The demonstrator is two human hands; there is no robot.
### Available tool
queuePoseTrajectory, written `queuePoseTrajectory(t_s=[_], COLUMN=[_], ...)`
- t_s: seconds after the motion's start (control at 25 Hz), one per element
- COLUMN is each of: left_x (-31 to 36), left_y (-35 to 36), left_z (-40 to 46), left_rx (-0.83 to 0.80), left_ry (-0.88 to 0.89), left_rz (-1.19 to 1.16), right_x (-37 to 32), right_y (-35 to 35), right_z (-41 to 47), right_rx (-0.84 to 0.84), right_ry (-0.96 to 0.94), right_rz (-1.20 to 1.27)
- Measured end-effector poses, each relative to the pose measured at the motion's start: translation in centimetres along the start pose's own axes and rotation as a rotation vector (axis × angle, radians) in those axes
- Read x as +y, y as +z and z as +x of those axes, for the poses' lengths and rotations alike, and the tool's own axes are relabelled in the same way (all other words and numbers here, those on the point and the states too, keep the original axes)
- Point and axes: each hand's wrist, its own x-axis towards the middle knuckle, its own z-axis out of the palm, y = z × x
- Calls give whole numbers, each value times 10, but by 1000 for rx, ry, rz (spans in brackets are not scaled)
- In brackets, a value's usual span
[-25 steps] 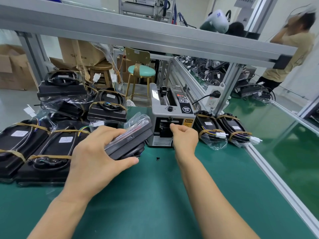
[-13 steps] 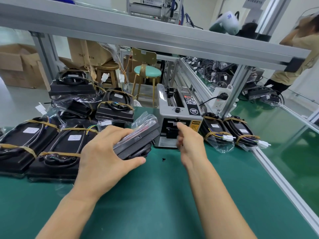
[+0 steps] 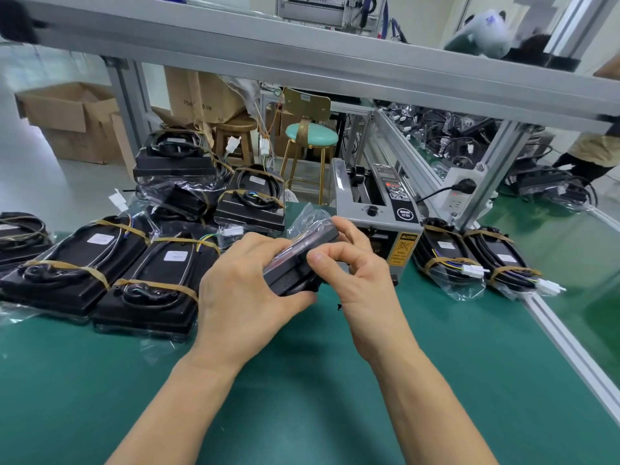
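My left hand grips a black flat unit in a clear plastic bag from the left, holding it tilted just above the green mat. My right hand is at the unit's right end, with its thumb on the near side and its fingers curled over the far side. Whether a strip of tape lies under those fingers cannot be made out. Directly behind both hands stands the grey tape dispenser machine.
Several bagged black units bound with tan tape lie at the left, and two more at the right. An aluminium rail borders the mat on the right. A frame beam crosses overhead, with a teal stool behind it.
My right hand has left the tape dispenser's outlet and come back to the right end of the bagged unit. My left hand has kept its grip on the unit.
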Motion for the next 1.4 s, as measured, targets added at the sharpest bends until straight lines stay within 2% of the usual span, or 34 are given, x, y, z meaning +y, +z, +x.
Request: queuePoseTrajectory(t_s=[0.56, 1.04, 1.4], left_x=[3, 4, 4], left_y=[-1, -1, -1], left_z=[-1, -1, -1], left_rx=[4, 10, 24], left_ry=[-2, -1, 16], left_rz=[-7, -13, -10], right_x=[5, 6, 12], right_y=[6, 12, 19], right_z=[4, 3, 1], right_rx=[64, 102, 244], right_ry=[-29, -25, -82], right_rz=[-80, -18, -163])
